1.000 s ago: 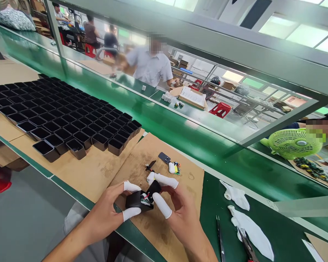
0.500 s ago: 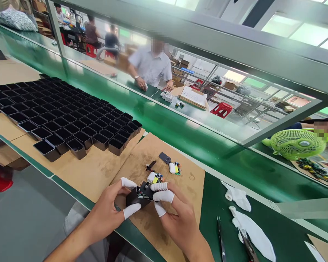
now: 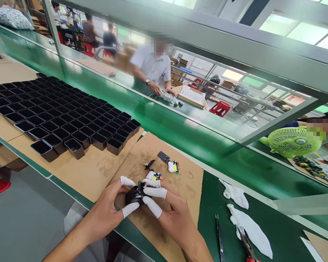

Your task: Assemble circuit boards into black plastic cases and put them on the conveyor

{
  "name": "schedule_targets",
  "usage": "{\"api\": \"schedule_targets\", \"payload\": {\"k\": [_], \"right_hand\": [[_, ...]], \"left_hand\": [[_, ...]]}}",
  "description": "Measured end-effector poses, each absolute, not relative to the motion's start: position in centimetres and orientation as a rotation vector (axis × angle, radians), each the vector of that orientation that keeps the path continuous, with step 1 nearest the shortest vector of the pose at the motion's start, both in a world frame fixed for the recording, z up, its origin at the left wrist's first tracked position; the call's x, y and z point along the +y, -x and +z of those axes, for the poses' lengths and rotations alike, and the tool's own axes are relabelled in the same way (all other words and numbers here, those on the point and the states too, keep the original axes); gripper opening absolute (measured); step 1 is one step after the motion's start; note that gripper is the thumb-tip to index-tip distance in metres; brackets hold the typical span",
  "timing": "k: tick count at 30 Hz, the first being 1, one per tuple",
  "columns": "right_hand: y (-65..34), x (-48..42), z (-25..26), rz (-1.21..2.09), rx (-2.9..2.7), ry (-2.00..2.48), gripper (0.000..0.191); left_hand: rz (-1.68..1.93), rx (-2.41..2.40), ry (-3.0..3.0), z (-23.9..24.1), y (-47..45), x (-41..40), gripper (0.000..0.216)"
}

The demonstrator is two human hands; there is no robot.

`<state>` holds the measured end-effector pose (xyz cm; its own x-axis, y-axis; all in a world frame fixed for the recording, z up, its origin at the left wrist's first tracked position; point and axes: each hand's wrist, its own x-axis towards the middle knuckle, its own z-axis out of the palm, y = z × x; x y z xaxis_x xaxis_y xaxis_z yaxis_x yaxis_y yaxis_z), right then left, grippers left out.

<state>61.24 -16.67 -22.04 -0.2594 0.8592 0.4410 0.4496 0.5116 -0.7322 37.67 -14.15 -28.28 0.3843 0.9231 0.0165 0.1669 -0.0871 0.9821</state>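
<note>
My left hand point(image 3: 106, 207) grips a small black plastic case point(image 3: 130, 197) from its left side, thumb in front and fingers behind. White finger cots cover the fingertips of both hands. With my right hand point(image 3: 172, 205) I hold a black cover point(image 3: 141, 186), tilted up at the case's open top. Part of a green circuit board point(image 3: 138, 194) shows inside the case. Just behind my hands, on brown cardboard point(image 3: 184, 198), lie a circuit board with a white and yellow part point(image 3: 153, 176), a similar board point(image 3: 173, 167), a flat black cover point(image 3: 163, 157) and a thin black piece point(image 3: 150, 165).
Rows of open black cases point(image 3: 60, 116) stand at left. Tweezers point(image 3: 219, 236), red-handled pliers point(image 3: 247, 245) and white gloves point(image 3: 250, 229) lie at right. Across the green conveyor belt point(image 3: 164, 127), a co-worker point(image 3: 153, 65) handles white parts. A green fan point(image 3: 295, 142) stands far right.
My right hand has moved slightly left, and the cover now stands more steeply at the case opening. The co-worker's hands have come together at the white parts.
</note>
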Motion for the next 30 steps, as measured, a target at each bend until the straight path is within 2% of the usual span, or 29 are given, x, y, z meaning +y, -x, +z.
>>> {"api": "schedule_targets", "payload": {"k": [7, 12, 20, 25, 30], "right_hand": [[-61.8, -16.4, -21.8, 0.477, -2.082, 1.026, 0.043], [-61.6, -16.6, -22.6, 0.452, -2.112, 1.055, 0.026], [-61.8, -16.6, -22.8, 0.444, -2.141, 1.093, 0.013], [-61.9, -16.5, -23.3, 0.335, -2.221, 1.106, 0.019], [-62.0, -16.2, -23.0, 0.379, -2.258, 1.095, 0.023]], "left_hand": [[0.747, 0.954, -1.583, -28.5, -37.3, -14.2, 0.035], [0.765, 1.009, -1.695, -28.0, -37.3, -14.3, 0.042], [0.803, 1.000, -1.813, -28.1, -37.4, -14.5, 0.056], [0.906, 0.968, -1.817, -29.3, -37.2, -14.7, 0.073], [0.861, 0.965, -1.861, -29.3, -37.2, -14.7, 0.063]]}}
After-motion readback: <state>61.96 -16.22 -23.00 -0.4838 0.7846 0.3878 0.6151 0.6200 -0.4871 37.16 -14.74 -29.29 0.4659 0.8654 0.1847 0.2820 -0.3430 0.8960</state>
